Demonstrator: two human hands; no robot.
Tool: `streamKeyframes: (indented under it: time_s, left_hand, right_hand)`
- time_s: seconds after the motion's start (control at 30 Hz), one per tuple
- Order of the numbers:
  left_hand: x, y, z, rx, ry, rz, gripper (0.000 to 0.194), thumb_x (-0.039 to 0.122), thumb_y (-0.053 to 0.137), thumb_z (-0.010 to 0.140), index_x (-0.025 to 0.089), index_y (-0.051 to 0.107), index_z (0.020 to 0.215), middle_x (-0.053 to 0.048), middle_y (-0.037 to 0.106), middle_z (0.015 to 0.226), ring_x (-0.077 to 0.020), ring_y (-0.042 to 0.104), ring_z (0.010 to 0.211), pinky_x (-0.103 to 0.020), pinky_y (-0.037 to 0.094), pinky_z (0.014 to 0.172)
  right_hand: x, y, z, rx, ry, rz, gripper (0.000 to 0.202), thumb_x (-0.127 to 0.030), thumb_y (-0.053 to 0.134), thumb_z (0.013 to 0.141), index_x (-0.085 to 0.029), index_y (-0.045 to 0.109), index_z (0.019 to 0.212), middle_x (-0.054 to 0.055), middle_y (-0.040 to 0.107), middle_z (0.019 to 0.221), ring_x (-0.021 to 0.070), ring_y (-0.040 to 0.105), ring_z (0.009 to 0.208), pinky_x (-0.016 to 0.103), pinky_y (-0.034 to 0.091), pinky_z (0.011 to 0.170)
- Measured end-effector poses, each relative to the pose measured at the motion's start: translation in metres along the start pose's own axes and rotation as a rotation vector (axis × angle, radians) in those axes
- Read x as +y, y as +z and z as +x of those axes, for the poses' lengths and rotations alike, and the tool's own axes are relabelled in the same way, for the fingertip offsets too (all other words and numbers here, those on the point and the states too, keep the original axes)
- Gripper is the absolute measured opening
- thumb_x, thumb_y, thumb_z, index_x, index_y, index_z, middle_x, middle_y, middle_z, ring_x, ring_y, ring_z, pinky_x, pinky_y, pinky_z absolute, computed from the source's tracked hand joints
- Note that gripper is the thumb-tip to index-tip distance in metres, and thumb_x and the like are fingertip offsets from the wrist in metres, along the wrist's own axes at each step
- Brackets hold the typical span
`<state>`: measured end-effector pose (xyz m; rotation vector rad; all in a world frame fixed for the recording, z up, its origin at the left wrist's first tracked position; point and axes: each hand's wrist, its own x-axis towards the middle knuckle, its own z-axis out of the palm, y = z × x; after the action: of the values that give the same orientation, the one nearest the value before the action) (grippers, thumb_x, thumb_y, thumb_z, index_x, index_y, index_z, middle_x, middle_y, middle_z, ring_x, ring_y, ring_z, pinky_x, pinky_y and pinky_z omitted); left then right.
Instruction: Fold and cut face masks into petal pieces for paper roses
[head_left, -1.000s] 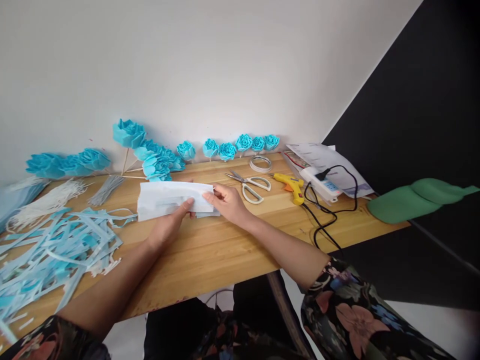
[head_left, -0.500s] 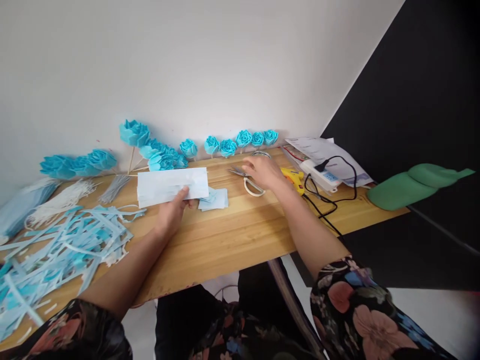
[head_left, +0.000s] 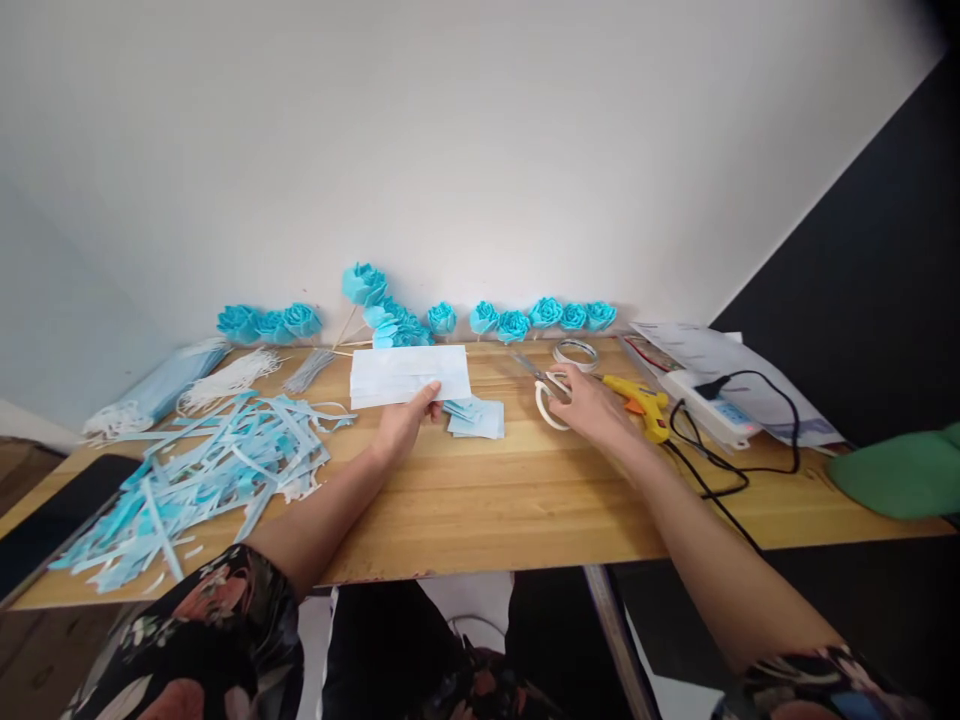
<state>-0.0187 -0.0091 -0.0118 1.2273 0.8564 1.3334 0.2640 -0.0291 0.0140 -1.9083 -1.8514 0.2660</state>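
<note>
My left hand (head_left: 407,418) pinches a small stack of pale white-blue sheets (head_left: 409,375), thumb on top, held above the table. Just right of it, small cut light-blue pieces (head_left: 478,418) lie on the wood. My right hand (head_left: 581,398) has its fingers on the white handles of a pair of scissors (head_left: 552,405), whose blades point up and left. Beyond the scissors is a roll of clear tape (head_left: 575,353). A yellow glue gun (head_left: 641,405) lies right of my right hand.
Blue flowers (head_left: 394,325) line the wall. Cut strips (head_left: 240,460), white cords (head_left: 231,380), grey wires (head_left: 309,370), masks (head_left: 165,385) and a black phone (head_left: 60,515) are at left. A power strip (head_left: 709,408), papers (head_left: 720,370) and a green bottle (head_left: 896,475) are at right.
The view has shifted left, showing the phone. My right hand has come down onto the scissors' handles. My left hand still holds the sheets.
</note>
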Motion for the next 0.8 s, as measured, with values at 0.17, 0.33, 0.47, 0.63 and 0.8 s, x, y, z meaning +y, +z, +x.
streamKeyframes:
  time_s: [0.17, 0.33, 0.47, 0.63, 0.8]
  left_hand:
    - [0.009, -0.001, -0.002, 0.001, -0.034, 0.006, 0.038, 0.045, 0.07, 0.079, 0.016, 0.054, 0.061, -0.001, 0.054, 0.061, -0.0121, 0.05, 0.062, -0.027, 0.042, 0.066]
    - [0.018, 0.002, -0.001, -0.012, -0.014, -0.167, 0.032, 0.04, 0.073, 0.077, 0.015, 0.058, 0.065, 0.0, 0.053, 0.062, -0.0109, 0.048, 0.06, -0.026, 0.04, 0.061]
    - [0.024, 0.002, 0.002, 0.004, 0.074, -0.212, 0.029, 0.039, 0.072, 0.08, 0.016, 0.059, 0.069, 0.001, 0.053, 0.063, -0.0106, 0.047, 0.058, -0.025, 0.039, 0.057]
    - [0.03, 0.001, 0.002, 0.021, 0.102, -0.102, 0.036, 0.045, 0.068, 0.08, 0.017, 0.055, 0.061, 0.0, 0.05, 0.06, -0.0122, 0.046, 0.059, -0.027, 0.041, 0.059]
    - [0.033, 0.001, -0.004, -0.007, 0.086, 0.075, 0.039, 0.044, 0.064, 0.083, 0.017, 0.052, 0.057, -0.001, 0.05, 0.063, -0.0135, 0.047, 0.065, -0.028, 0.043, 0.069]
  right_hand:
    - [-0.034, -0.011, -0.024, -0.338, 0.041, 0.997, 0.058, -0.053, 0.069, 0.076, -0.026, 0.057, 0.126, 0.002, 0.063, 0.09, 0.0175, 0.063, 0.079, 0.037, 0.055, 0.078]
    - [-0.063, -0.001, -0.052, -0.519, 0.077, 1.26, 0.049, -0.062, 0.063, 0.081, -0.025, 0.064, 0.114, 0.01, 0.065, 0.1, 0.021, 0.064, 0.085, 0.038, 0.053, 0.078]
    - [-0.079, 0.013, -0.059, -0.62, 0.082, 1.322, 0.049, -0.061, 0.062, 0.083, -0.02, 0.062, 0.109, 0.005, 0.064, 0.088, 0.0189, 0.063, 0.076, 0.036, 0.051, 0.071]
    - [-0.097, 0.02, -0.05, -0.644, 0.05, 1.196, 0.046, -0.059, 0.062, 0.085, -0.019, 0.061, 0.107, 0.003, 0.062, 0.087, 0.0156, 0.062, 0.073, 0.03, 0.048, 0.066]
    - [-0.106, 0.023, -0.039, -0.583, -0.017, 1.123, 0.045, -0.053, 0.065, 0.083, -0.018, 0.061, 0.111, 0.005, 0.066, 0.09, 0.0144, 0.06, 0.072, 0.031, 0.047, 0.067]
